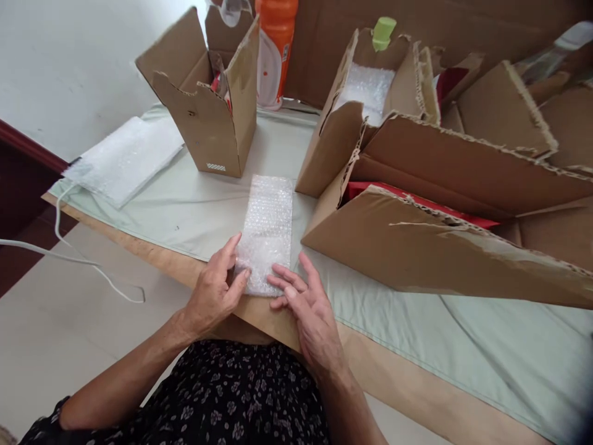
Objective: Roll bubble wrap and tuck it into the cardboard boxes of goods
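A bubble wrap pouch (269, 216) lies flat on the cloth-covered table near its front edge, its long side pointing away from me. At its lower left side is my left hand (214, 287), open, with the thumb resting on the plastic and the index finger along the edge. My right hand (312, 309) is also open, fingers spread, and its fingertips touch the pouch's lower right part. Neither hand grips it. Whether anything is inside the pouch cannot be made out.
A stack of bubble wrap sheets (127, 157) lies at the left beside a white cable (99, 267). An upright cardboard box (217, 123) and an orange bottle (277, 49) stand behind. Cut-open cardboard boxes (445, 247) fill the right, one holding bubble wrap (365, 89), another something red (426, 204).
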A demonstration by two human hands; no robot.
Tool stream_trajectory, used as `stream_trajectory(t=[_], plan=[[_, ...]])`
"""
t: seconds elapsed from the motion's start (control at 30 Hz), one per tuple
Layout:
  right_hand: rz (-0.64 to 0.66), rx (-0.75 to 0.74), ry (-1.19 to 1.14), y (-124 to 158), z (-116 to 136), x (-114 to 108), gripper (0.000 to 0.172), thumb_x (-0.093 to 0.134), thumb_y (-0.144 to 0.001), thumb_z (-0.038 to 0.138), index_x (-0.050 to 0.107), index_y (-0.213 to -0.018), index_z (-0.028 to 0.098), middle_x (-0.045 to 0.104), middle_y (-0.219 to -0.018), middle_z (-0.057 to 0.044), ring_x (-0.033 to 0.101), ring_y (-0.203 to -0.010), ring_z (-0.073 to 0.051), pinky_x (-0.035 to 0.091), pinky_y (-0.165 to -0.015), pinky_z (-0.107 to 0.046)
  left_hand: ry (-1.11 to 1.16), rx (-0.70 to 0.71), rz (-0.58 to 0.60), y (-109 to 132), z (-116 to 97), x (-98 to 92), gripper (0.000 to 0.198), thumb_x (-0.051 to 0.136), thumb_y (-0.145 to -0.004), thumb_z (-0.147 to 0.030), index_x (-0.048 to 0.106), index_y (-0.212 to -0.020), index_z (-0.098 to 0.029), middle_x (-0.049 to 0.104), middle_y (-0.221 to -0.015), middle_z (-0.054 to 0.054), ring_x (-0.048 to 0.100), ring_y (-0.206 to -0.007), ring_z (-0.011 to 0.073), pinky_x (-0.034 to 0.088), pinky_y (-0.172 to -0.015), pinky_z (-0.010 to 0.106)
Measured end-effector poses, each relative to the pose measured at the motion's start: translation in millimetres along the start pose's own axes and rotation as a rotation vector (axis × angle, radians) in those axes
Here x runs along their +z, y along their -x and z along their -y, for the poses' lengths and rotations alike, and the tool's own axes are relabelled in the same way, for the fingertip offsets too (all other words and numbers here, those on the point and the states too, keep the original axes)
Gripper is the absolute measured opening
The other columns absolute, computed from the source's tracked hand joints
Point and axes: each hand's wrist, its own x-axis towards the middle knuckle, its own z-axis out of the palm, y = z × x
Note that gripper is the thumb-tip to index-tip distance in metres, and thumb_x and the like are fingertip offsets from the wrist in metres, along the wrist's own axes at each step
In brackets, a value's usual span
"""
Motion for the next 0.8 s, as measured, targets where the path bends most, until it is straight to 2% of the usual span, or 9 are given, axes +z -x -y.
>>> stream_trajectory(t=[0.07,0.13,0.2,0.27,0.4,0.53,0.63,0.73,0.8], plan=[[0.004,-0.043,0.058,6.4,-0.8,-0.4,0.068,0.059,-0.101,0.043,0.033,-0.161,0.029,0.062,-0.148,-0.017,0.069,-0.126,-0.027,0.064,-0.087,-0.039,-0.116,0.085,-0.061,-3.4,-0.9,3.0,0.066,0.057,-0.101,-0.024,0.033,-0.163,-0.024,0.073,-0.118,0.011,0.071,-0.099,0.0224,0.060,-0.094,0.041],[-0.011,-0.085,0.143,14.4,1.5,-2.2,0.052,0.061,-0.101,0.040,0.051,-0.150,0.028,0.069,-0.140,-0.014,0.071,-0.122,-0.026,0.064,-0.089,-0.040,-0.165,0.132,-0.089,-6.0,-2.2,3.6,0.067,0.058,-0.100,-0.021,0.034,-0.163,-0.026,0.072,-0.110,0.008,0.070,-0.092,0.0208,0.060,-0.090,0.038],[-0.065,-0.152,0.293,21.6,5.9,-5.2,0.033,0.060,-0.102,0.036,0.065,-0.133,0.028,0.074,-0.131,-0.010,0.072,-0.119,-0.024,0.063,-0.095,-0.042,-0.156,0.141,-0.091,-7.1,-3.8,2.0,0.068,0.058,-0.101,-0.021,0.032,-0.163,-0.028,0.071,-0.108,0.006,0.069,-0.092,0.0203,0.060,-0.088,0.037],[-0.131,-0.269,0.469,26.1,10.4,-8.4,0.024,0.058,-0.103,0.030,0.071,-0.122,0.028,0.076,-0.125,-0.008,0.071,-0.118,-0.024,0.061,-0.100,-0.043,-0.134,0.142,-0.084,-7.1,-4.6,0.2,0.068,0.057,-0.102,-0.021,0.031,-0.164,-0.029,0.071,-0.112,0.007,0.070,-0.095,0.0205,0.060,-0.090,0.037],[-0.115,-0.530,0.759,23.6,13.3,-11.9,0.027,0.055,-0.101,0.017,0.070,-0.122,0.027,0.076,-0.123,-0.007,0.070,-0.117,-0.022,0.059,-0.101,-0.043,-0.184,0.146,-0.062,-7.6,-1.1,1.8,0.067,0.057,-0.100,-0.021,0.033,-0.162,-0.026,0.070,-0.100,0.004,0.067,-0.089,0.0209,0.058,-0.088,0.038],[-0.013,-0.659,1.098,12.6,8.9,-12.2,0.032,0.056,-0.097,0.013,0.068,-0.126,0.021,0.072,-0.134,-0.012,0.065,-0.126,-0.028,0.057,-0.103,-0.049,-0.255,0.175,-0.046,-9.5,3.5,6.2,0.065,0.057,-0.098,-0.020,0.037,-0.161,-0.021,0.067,-0.089,0.003,0.063,-0.083,0.0236,0.056,-0.085,0.041],[0.064,-0.646,1.318,4.2,4.6,-13.0,0.031,0.056,-0.098,0.015,0.069,-0.126,0.019,0.070,-0.138,-0.013,0.061,-0.131,-0.033,0.056,-0.098,-0.051,-0.324,0.192,-0.053,-8.8,2.3,3.4,0.064,0.058,-0.099,-0.022,0.037,-0.159,-0.020,0.069,-0.099,0.007,0.064,-0.089,0.0261,0.056,-0.085,0.044],[0.063,-0.682,1.395,-1.9,2.4,-13.5,0.025,0.055,-0.101,0.015,0.072,-0.119,0.019,0.073,-0.134,-0.011,0.062,-0.129,-0.031,0.054,-0.096,-0.047,-0.343,0.219,-0.084,-2.7,-3.2,-6.2,0.062,0.064,-0.098,-0.028,0.041,-0.155,-0.022,0.063,-0.129,0.017,0.063,-0.115,0.0324,0.055,-0.096,0.050],[0.031,-0.750,1.374,-3.1,4.1,-12.9,0.022,0.053,-0.103,0.015,0.072,-0.114,0.018,0.076,-0.127,-0.011,0.065,-0.125,-0.029,0.052,-0.094,-0.044,-0.295,0.296,-0.040,4.1,-7.1,-13.1,0.057,0.069,-0.096,-0.029,0.048,-0.149,-0.021,0.057,-0.143,0.020,0.055,-0.132,0.0370,0.050,-0.107,0.056]])
